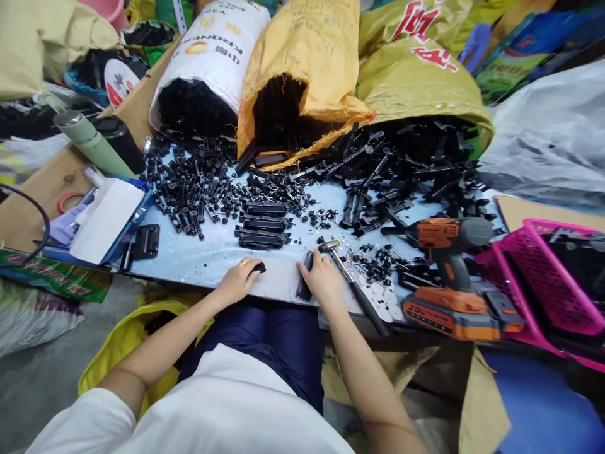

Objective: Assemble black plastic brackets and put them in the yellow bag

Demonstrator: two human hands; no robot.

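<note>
Head cam, fwd & down.

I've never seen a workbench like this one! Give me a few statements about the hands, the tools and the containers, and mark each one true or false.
1. The left hand holds a small black piece. True.
2. The right hand is on the cordless drill. False: it is on a long black part.
3. The hammer lies between the right hand and the drill. True.
4. The pink basket is at the left end of the table. False: it is at the right end.
5. The orange sack is tied shut. False: its mouth is open.
6. The white sack is left of the orange one. True.
</note>
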